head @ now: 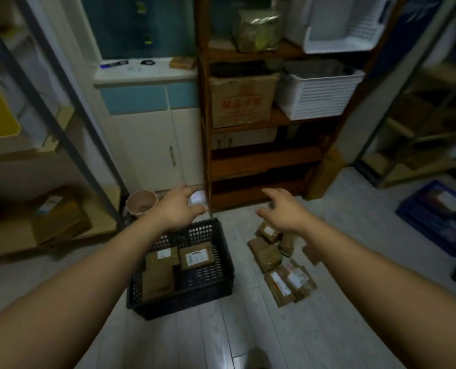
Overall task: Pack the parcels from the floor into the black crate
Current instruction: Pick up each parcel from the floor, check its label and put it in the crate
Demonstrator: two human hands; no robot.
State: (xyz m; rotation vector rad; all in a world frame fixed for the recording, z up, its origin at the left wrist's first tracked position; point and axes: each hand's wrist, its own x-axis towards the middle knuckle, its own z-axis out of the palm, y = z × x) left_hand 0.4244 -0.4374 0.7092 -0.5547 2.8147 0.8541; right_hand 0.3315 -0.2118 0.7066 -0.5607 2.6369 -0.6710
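Parcels (280, 259) lie in a loose heap on the floor (243, 275), just right of the crate (184, 302); more lie flat inside it, filling its left and far part. Your right forearm (354, 257) covers the heap's right edge, so you cannot count them, and the labels are too blurred to read. Your left hand (180, 206) hovers over the crate's far wall, thumb and fingers apart around a pale blurred patch (197, 198); you cannot tell whether you hold it or it lies behind. Your right hand (285, 211) hangs above the heap's far end, fingers spread, holding nothing. The crate's near right corner shows bare bottom. Bare floor runs between crate and heap and in front of both; the shelf (261, 166) stands just beyond them
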